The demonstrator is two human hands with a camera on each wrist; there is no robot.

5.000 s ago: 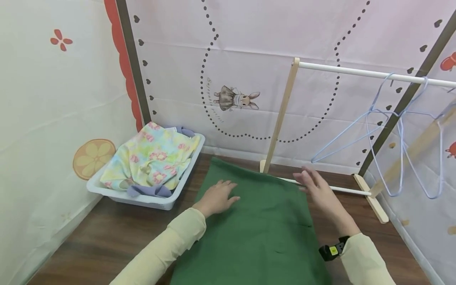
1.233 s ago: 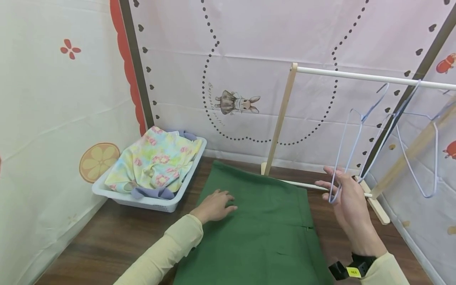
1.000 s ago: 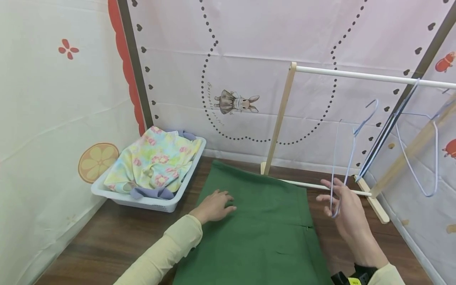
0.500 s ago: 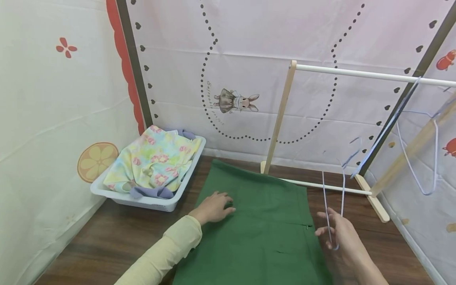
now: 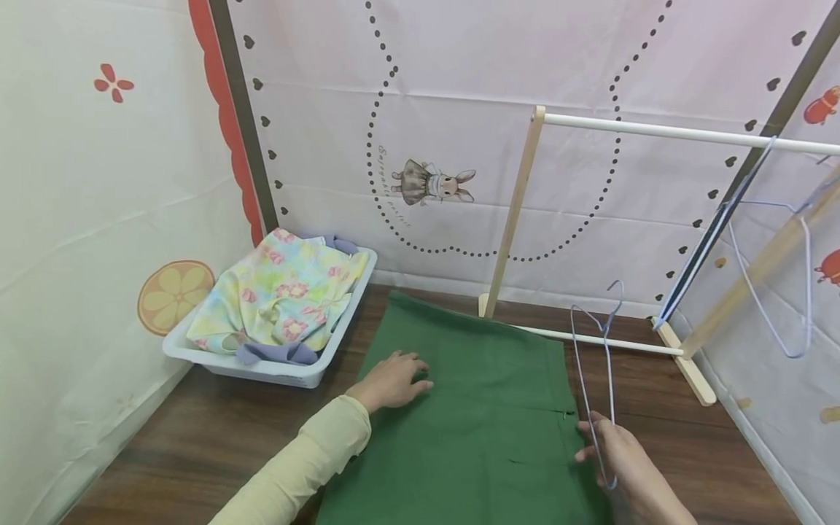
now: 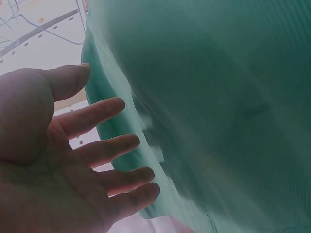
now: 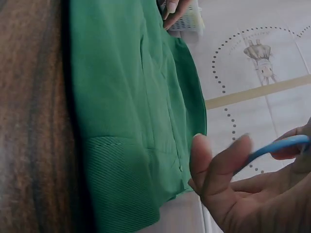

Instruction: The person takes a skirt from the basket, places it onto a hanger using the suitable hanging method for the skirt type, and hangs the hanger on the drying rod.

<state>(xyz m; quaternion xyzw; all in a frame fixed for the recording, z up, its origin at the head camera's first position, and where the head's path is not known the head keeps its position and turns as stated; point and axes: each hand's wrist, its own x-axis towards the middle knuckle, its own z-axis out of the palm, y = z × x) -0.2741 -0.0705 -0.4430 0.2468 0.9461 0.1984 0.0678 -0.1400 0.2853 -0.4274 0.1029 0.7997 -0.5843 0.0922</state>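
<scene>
A green garment (image 5: 485,394) lies spread on the dark wooden surface; its ribbed band (image 7: 121,184) shows in the right wrist view. My left hand (image 5: 391,380) rests on its left part in the head view, fingers spread and holding nothing. Over by the right edge of the garment, my right hand (image 5: 626,463) holds a light-blue clothes hanger (image 5: 610,379) by one end, its hook pointing up and away. In the right wrist view the bent fingers (image 7: 223,165) are around the blue hanger, partly hiding it.
A white basket (image 5: 262,372) at the left holds a flowered cloth (image 5: 282,292) and something purple. At the back right stands a wooden rack with a white rail (image 5: 656,130), where other blue hangers (image 5: 803,292) hang. Printed fabric walls (image 5: 315,109) enclose the surface.
My right hand took a hanger from the rack's rail, then brought it down and toward me beside the garment's right edge. My left hand has stayed nearly still on the garment.
</scene>
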